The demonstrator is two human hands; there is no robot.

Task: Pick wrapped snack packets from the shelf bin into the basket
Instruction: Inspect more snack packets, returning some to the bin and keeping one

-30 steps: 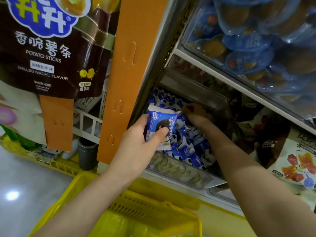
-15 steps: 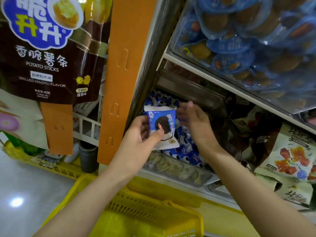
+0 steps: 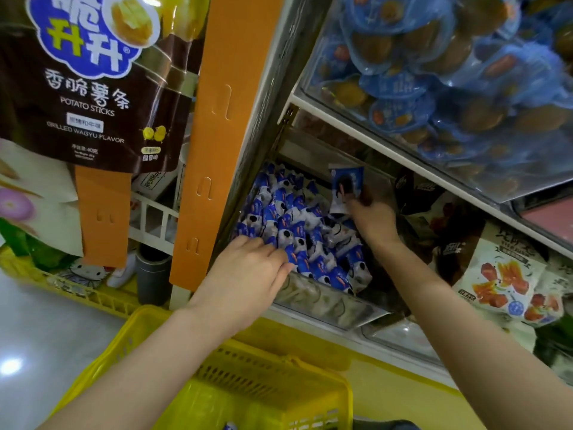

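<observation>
Blue-and-white crinkly film snack packet [image 3: 345, 184] is up off the pile, over the back-right corner of the clear plastic shelf bin [image 3: 322, 302], pinched at its lower edge by the right hand [image 3: 372, 218]. Left hand [image 3: 245, 274] lies w/ fingers straight, flat on the heaped blue-white packets [image 3: 294, 225] at the bin's front-left. Yellow plastic mesh basket [image 3: 263, 386] sits below.

Judging: packets light, soft, film slippy, filling prob. crushable, so pinch a sealed edge, not the middle.

Packet print too blurred to read. Brown hanging bag [image 3: 93, 88] reads "POTATO STICKS", "GRILLED WAGYU FLAVOR", 香脆薯条.
</observation>
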